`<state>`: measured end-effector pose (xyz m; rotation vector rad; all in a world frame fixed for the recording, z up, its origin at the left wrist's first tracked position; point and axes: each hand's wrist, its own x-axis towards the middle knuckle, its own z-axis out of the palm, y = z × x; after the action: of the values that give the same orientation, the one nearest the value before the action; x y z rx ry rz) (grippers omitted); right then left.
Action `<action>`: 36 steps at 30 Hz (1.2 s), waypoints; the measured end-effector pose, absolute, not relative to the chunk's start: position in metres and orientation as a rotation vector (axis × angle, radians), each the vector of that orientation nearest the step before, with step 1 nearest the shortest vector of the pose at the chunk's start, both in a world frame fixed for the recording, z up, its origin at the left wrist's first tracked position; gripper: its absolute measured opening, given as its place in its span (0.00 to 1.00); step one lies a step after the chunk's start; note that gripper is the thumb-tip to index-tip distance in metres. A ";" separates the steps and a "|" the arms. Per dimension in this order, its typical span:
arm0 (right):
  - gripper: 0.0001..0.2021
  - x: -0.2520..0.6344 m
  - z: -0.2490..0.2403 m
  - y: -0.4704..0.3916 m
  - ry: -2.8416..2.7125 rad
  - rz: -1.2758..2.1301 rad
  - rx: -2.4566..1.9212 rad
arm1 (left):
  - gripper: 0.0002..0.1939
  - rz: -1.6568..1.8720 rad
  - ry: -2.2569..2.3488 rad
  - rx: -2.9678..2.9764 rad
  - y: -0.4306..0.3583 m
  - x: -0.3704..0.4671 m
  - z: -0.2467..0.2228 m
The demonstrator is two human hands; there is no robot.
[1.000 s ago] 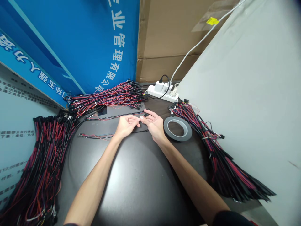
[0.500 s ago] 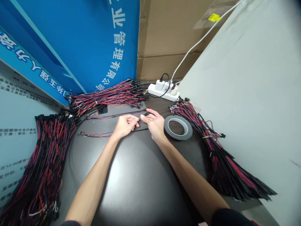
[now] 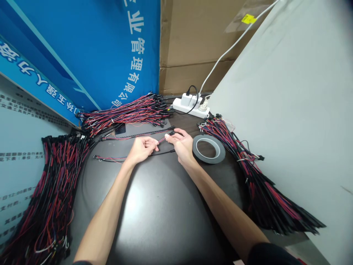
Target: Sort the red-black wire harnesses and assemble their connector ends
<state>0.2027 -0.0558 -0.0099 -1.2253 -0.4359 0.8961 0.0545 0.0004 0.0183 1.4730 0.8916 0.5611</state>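
Observation:
Over the middle of the dark table, my left hand (image 3: 143,148) pinches a wire harness (image 3: 162,140) by its thin red and black wires. My right hand (image 3: 180,144) is closed on the same harness near its small black connector (image 3: 171,133). A short stretch of wire shows between the two hands; the rest is hidden by the fingers. One black cable with red wires (image 3: 129,136) lies just beyond my hands, and another (image 3: 110,159) runs beneath them. To the right of my right hand a grey tape roll (image 3: 209,149) lies flat, close to the wrist.
Large wire bundles lie at the left (image 3: 59,176), at the back (image 3: 127,112) and along the right (image 3: 248,165). A white power strip (image 3: 190,107) with adapters sits at the back. A blue panel (image 3: 110,48), cardboard (image 3: 193,44) and a pale board (image 3: 303,110) enclose the table (image 3: 157,221).
My left hand has slid a little left, away from my right hand, so more of the wire shows between them. My right hand stays nearly in place, still gripping.

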 end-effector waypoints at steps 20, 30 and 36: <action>0.22 0.219 -0.005 -0.062 -0.803 1.158 -1.221 | 0.17 0.616 0.853 1.453 0.000 0.057 0.017; 0.22 0.221 -0.006 -0.061 -0.773 1.162 -1.218 | 0.18 0.616 0.835 1.453 -0.003 0.059 0.017; 0.23 0.217 -0.004 -0.061 -0.721 1.118 -1.258 | 0.17 0.655 0.858 1.451 -0.002 0.061 0.011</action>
<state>0.2165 -0.0612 -0.0041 -1.2582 -0.7212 1.1177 0.0613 -0.0020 0.0115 1.4514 0.8578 0.6553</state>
